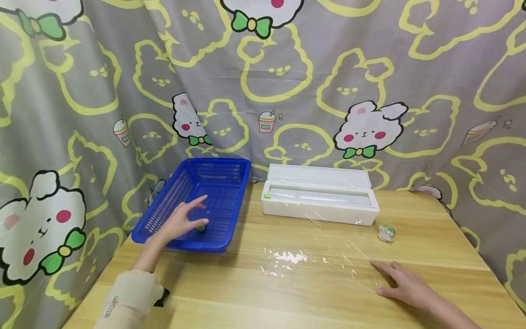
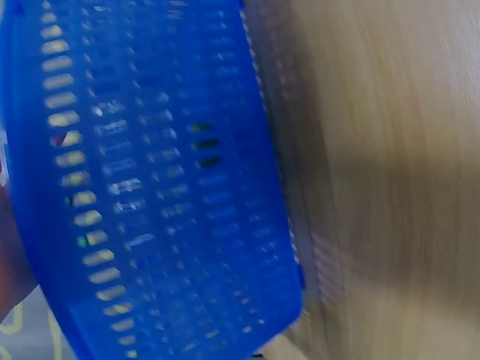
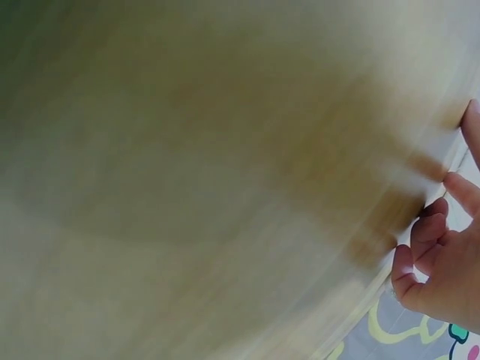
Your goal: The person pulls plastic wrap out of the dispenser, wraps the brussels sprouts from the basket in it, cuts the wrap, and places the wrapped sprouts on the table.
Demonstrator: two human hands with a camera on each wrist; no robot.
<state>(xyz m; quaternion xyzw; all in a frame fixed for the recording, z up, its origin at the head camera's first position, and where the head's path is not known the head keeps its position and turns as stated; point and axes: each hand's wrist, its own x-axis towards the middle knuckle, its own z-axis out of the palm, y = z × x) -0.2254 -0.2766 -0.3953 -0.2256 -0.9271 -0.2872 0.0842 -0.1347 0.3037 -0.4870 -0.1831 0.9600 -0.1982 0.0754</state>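
Note:
My left hand [image 1: 181, 221] is over the near left side of a blue plastic basket [image 1: 241, 201], thumb and fingers apart with nothing between them. A small dark green item [image 1: 201, 229] lies in the basket just below the thumb, partly hidden by it. Through the basket's slotted wall [image 2: 150, 187], the left wrist view shows dark green patches. My right hand [image 1: 407, 285] rests low at the right, its fingertips at the edge of a clear sheet of plastic wrap [image 1: 289, 257] spread on the table. The right wrist view shows that hand's fingers [image 3: 403, 274] loosely bent.
A long white wrap dispenser box [image 1: 320, 214] stands at the back with its lid [image 1: 318, 176] raised and a green slider [image 1: 267, 196] at its left end. Right of it sits a small green-and-white bundle in clear wrap [image 1: 386, 233]. A patterned curtain [image 1: 287, 91] hangs behind the wooden table [image 1: 230, 292].

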